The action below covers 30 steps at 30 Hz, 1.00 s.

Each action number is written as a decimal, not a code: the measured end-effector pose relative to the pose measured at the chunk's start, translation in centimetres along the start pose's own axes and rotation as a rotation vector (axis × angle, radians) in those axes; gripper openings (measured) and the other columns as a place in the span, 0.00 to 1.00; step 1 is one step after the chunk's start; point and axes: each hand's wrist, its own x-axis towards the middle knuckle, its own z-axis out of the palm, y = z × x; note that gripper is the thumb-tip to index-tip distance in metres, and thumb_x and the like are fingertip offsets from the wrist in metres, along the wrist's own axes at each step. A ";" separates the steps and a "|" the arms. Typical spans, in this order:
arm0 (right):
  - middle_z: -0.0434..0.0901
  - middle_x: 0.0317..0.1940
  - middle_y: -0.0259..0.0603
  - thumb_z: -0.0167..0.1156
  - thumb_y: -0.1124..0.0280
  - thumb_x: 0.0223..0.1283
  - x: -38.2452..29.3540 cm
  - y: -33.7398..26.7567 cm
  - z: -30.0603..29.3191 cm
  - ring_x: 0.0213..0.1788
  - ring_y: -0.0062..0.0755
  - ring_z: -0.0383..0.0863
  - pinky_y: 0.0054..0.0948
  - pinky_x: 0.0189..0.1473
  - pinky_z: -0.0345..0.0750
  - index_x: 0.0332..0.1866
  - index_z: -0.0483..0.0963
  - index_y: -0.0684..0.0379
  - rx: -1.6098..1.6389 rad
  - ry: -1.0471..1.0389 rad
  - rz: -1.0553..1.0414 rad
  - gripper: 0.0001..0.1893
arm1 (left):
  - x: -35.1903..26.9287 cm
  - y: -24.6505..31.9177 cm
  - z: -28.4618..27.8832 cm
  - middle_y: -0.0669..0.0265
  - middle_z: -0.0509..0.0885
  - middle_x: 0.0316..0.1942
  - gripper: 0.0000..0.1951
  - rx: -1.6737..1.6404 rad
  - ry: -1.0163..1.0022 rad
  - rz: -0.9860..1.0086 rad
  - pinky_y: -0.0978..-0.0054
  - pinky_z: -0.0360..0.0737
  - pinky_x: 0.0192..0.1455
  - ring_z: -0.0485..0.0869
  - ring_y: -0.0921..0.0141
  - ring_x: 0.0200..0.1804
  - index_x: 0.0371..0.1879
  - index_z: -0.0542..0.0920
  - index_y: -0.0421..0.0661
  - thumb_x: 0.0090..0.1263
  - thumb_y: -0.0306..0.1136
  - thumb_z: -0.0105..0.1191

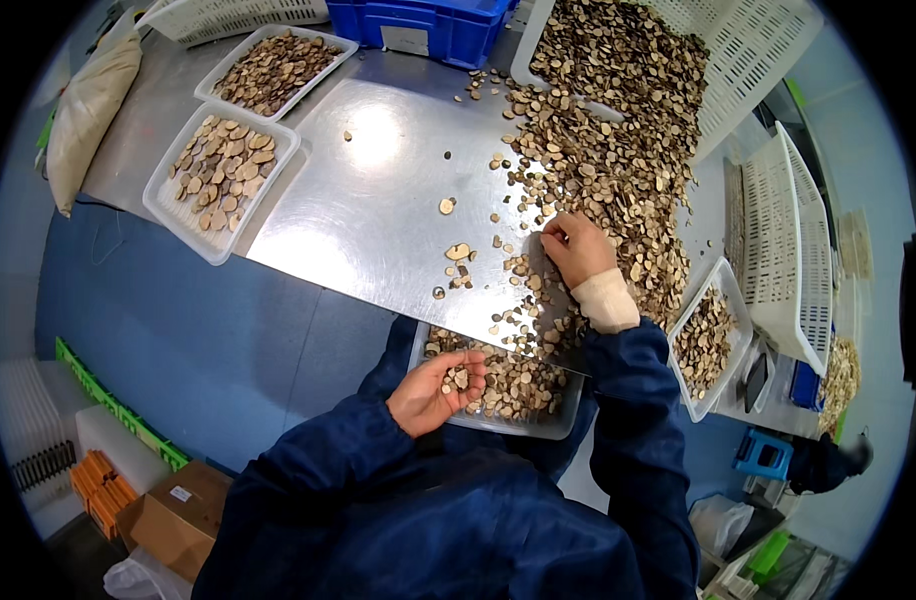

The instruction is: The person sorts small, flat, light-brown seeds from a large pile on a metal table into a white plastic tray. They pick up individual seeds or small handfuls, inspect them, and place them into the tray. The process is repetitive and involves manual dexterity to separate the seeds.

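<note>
My left hand [437, 390] is cupped palm up over a plastic tray [518, 427] at the table's front edge. Several dried slices [455, 379] rest in its palm, held by the curled fingers. More slices fill that tray. My right hand [580, 247] is at the left border of a big heap of dried slices [608, 165] on the metal table [383, 195]. Its thumb and fingertips are bent together and point left; whether a slice is between them is hidden. Loose slices [458, 252] lie scattered left of the heap.
The heap spills from a tipped white perforated crate [758, 60]. On the left stand two trays of slices, a nearer tray [157, 187] and a farther tray [345, 46]. A blue bin [458, 37] is at the back. Another slice tray [702, 409] and a white basket [788, 300] stand right.
</note>
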 end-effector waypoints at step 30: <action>0.77 0.29 0.42 0.60 0.71 0.57 -11.8 -6.1 -0.2 0.30 0.42 0.79 0.34 0.34 0.76 0.38 0.75 0.60 0.391 -0.414 -0.173 0.06 | -0.1 -0.2 0.4 0.66 0.81 0.37 0.11 -0.002 -0.007 0.002 0.74 0.78 0.45 0.78 0.72 0.38 0.45 0.78 0.41 0.75 0.34 0.44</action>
